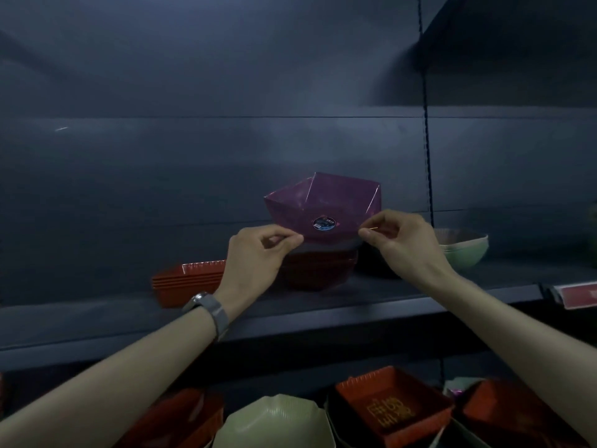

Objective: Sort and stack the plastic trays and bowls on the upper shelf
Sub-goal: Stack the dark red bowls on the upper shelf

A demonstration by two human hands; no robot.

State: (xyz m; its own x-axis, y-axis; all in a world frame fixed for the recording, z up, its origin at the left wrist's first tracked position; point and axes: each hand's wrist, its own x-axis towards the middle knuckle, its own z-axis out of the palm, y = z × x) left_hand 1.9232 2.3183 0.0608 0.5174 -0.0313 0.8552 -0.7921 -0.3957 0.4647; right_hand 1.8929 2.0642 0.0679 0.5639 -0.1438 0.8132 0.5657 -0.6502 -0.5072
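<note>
The upper shelf [371, 295] ran dark and long, its front edge crossing the view, with bare room to the left of the stacked orange-red trays [187, 281] and open air above everything up to the back panel. A translucent purple bowl [323, 205] with angular, faceted sides was tilted so its base and a round sticker [324, 223] faced the camera, sitting at the top of a stack of dark red bowls [318, 270] near the middle of the shelf. The left hand [258, 257] pinched the bowl's lower left edge between thumb and fingertips, and the right hand [400, 240] pinched its lower right edge the same way, both closed narrowly on it. A grey watch [210, 310] showed on the left wrist. Just right of the right hand a pale green bowl [465, 250] stood on the shelf, partly hidden by the hand. A dark shape beside it was too dim to make out. Below, a lower shelf held a cream bowl [274, 421] and more red trays [394, 405], cut off by the frame's bottom edge.
</note>
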